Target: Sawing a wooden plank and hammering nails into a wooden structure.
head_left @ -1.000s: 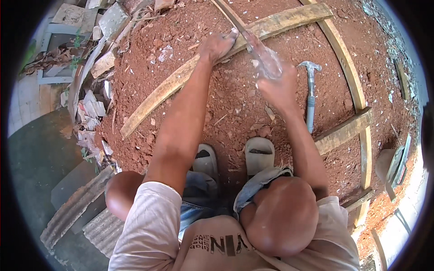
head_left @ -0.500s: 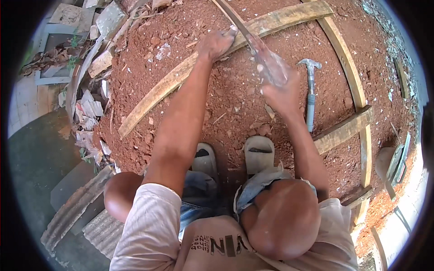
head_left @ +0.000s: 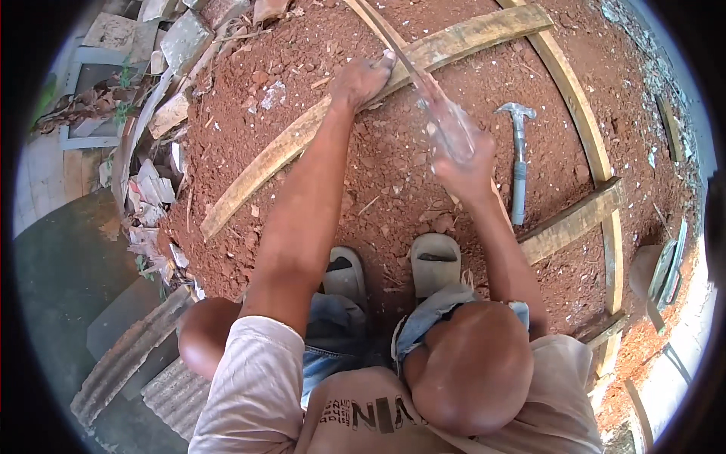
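My left hand (head_left: 361, 82) is closed over a long wooden plank (head_left: 469, 39), pressing on it where it slants across the red soil. My right hand (head_left: 467, 166) grips the pale handle of a handsaw (head_left: 425, 85), both smeared by motion. The saw's blade crosses the plank just right of my left hand, slanting away to the upper left. Another strip of wood (head_left: 364, 13) lies along the line of the blade, partly hidden by it. A claw hammer (head_left: 519, 159) with a grey grip lies on the soil right of my right hand.
To the right, a long batten (head_left: 575, 94) runs toward me, with a short wood piece (head_left: 575, 219) across it. Broken bricks and rubble (head_left: 185, 41) are heaped at the left. Corrugated sheets (head_left: 132, 356) lie lower left. My sandals (head_left: 436, 265) stand on the red soil (head_left: 378, 197).
My right hand and the saw have shifted slightly toward me and to the left. The left hand stays on the plank.
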Tool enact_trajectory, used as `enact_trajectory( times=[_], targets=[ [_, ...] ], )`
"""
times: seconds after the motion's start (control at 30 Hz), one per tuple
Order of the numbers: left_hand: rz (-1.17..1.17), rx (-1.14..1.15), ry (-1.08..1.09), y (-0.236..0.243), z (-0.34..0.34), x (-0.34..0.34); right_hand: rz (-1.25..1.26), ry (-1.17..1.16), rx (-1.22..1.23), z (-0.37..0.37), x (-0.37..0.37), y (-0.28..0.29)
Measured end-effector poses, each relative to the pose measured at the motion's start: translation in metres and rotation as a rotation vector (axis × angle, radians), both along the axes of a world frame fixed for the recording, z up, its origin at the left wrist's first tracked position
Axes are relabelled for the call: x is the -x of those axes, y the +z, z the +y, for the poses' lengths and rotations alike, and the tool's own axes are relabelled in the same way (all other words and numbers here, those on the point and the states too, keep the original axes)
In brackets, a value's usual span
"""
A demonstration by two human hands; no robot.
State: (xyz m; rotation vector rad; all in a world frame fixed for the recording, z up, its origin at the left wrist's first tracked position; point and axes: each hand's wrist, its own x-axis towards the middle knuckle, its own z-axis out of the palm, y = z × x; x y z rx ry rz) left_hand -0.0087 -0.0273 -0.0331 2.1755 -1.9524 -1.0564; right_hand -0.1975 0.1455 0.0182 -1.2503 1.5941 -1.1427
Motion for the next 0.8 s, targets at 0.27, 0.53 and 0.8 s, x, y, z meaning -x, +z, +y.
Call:
enact_trajectory(
  times=[0.27,0.53,0.8],
  targets=[
    [-0.017,-0.035,0.012,-0.01,-0.006,0.003,0.302,0.11,-0.053,0.156,0.069,0.037],
    [-0.042,-0.018,0.007,-0.011,-0.005,-0.001,0.419,0.121,-0.074,0.147,0.058,0.018],
    [-0.075,0.109,-0.033,-0.012,-0.007,-0.002,-0.043,-0.037,0.072,-0.01,-0.007,0.011]
  ],
)
